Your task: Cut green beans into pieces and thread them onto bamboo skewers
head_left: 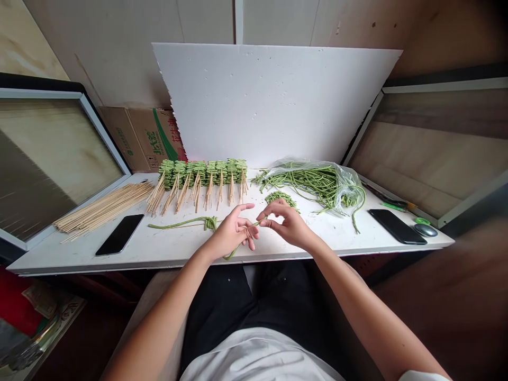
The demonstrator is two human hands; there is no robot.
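My left hand (234,230) curls its fingers round a long green bean (232,253) whose end hangs past the table's front edge. My right hand (288,222) pinches the same bean's other end close to the left fingertips. A partly skewered bean (180,224) with a coiled part lies on the table just left of my left hand. A small coil of bean (281,198) lies behind my right hand. Finished skewers of folded beans (202,177) stand in a row at the back.
A pile of bare bamboo skewers (101,209) and a black phone (120,234) lie at left. A plastic bag of long beans (321,182) lies at right, with another phone (397,226) and small items beyond. A white foam board (273,100) leans behind.
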